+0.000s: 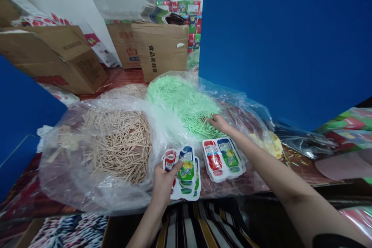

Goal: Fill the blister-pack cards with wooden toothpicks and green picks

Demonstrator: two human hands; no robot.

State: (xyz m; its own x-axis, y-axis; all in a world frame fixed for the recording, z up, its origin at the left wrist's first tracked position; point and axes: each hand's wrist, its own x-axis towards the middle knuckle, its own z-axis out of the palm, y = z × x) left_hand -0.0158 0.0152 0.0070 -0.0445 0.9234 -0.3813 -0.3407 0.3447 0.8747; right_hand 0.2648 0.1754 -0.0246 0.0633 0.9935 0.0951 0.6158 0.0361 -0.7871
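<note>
My left hand (166, 180) is closed around a few bottle-shaped printed packs (186, 172), red on one side and green-blue Sprite on the other, held near the table's front edge. My thumb lies across their front. Over the heap of light green sticks (200, 126), my right hand (217, 122) pinches at least one green stick; how many is hidden by the fingers. Between my arms, a stack of the same twin-bottle packs (223, 159) lies flat on the table. To the left of my left hand, tan sticks (128, 147) lie loose in an open clear plastic bag (69, 186).
Cardboard boxes (167, 50) stand at the back, with another open carton (52, 54) at the back left. Blue panels (285, 38) flank the table. Below the front edge, a box holds striped wrapped items (72, 230). Glossy packaging (348, 124) lies at right.
</note>
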